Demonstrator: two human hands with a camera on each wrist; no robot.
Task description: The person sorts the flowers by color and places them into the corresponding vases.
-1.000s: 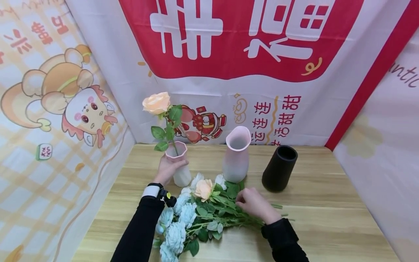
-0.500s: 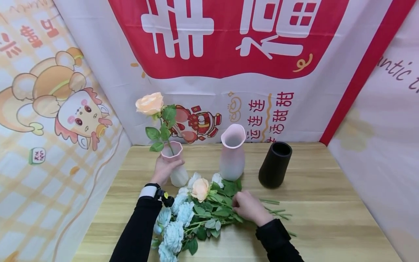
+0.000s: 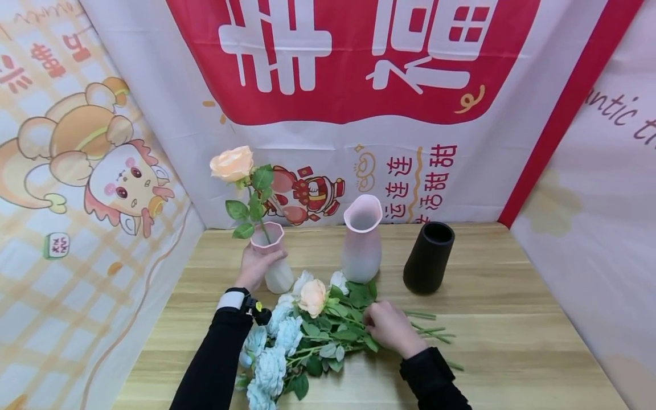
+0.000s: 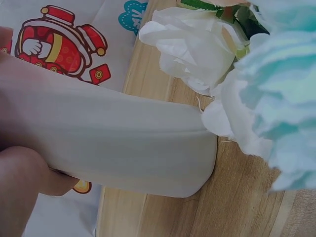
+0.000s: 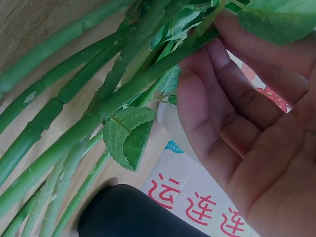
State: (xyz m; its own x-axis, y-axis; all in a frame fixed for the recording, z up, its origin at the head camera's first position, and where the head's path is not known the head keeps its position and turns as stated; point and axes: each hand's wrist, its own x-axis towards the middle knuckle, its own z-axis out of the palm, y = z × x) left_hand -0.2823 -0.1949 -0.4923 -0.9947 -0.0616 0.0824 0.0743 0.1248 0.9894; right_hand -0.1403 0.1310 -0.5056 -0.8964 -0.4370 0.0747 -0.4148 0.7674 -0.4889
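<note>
My left hand [image 3: 257, 266] grips a pink-and-white vase [image 3: 279, 277] around its upper part; the base stands on the table in the left wrist view. A single peach rose [image 3: 232, 164] leans to the left in that vase, its stem inside the mouth. With my right hand [image 3: 390, 327] I pinch a green stem [image 5: 163, 61] between thumb and fingertips, among the stems of a bunch lying on the table. The bunch has pale blue flowers [image 3: 270, 369], another peach rose [image 3: 312, 297] and white roses [image 4: 195, 49]. Its cut stem ends point right.
A taller pink-to-white vase [image 3: 361, 250] stands behind the bunch at the middle. To its right is a black vase [image 3: 429, 259]. Printed cloth [image 3: 287, 136] hangs along the back and sides of the wooden table [image 3: 512, 330].
The head view has shifted slightly. Stem ends beside my right hand have spread apart a little, some toward the front. My left hand stays on the vase.
</note>
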